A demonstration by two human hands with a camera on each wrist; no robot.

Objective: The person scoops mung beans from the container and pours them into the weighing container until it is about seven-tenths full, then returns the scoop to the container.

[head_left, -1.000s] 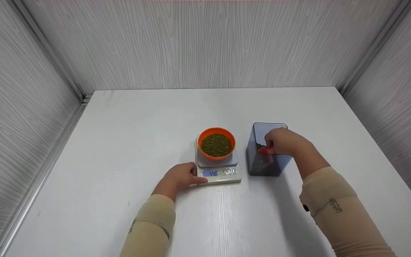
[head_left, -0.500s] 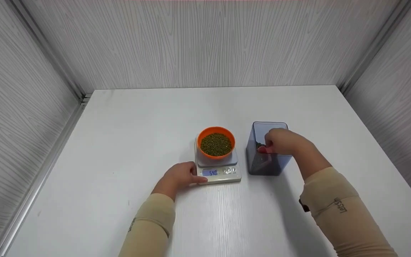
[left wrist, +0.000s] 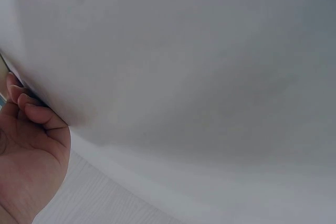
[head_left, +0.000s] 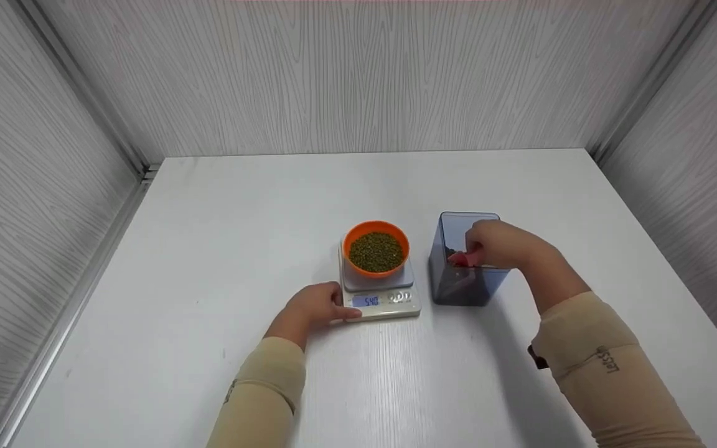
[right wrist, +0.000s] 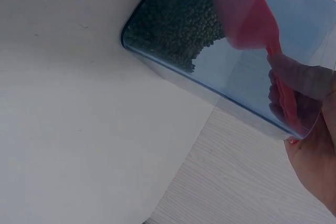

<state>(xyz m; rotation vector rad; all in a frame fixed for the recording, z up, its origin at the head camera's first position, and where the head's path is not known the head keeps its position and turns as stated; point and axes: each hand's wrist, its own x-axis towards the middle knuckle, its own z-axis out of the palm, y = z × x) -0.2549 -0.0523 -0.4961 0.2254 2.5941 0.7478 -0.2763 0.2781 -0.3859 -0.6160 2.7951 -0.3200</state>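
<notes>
Red scoop (head_left: pixel 469 257) slants blade-down toward green grains (right wrist: pixel 178 22), handle uppermost

Bowl (head_left: pixel 375 274) on the scale (head_left: pixel 388 284), tub (head_left: pixel 463 287) to its right, all on one table (head_left: pixel 259 224).
I have the bowl sitting toward the far end of the scale, with grains (head_left: pixel 376 252) in it; before it, at the scale's near end, lie the display (head_left: pixel 366 301) on the left and the buttons (head_left: pixel 400 297) on the right. My left hand (head_left: pixel 315 303) is at the scale's near left corner. The tub stands just beside the scale, apart from it, with more grains (right wrist: pixel 178 22) inside. My right hand (head_left: pixel 500 244) is at the tub's mouth, on the right side, and the scoop (right wrist: pixel 249 22) it holds reaches into the tub toward the left. Behind the table stands a panel (head_left: pixel 358 74).
</notes>
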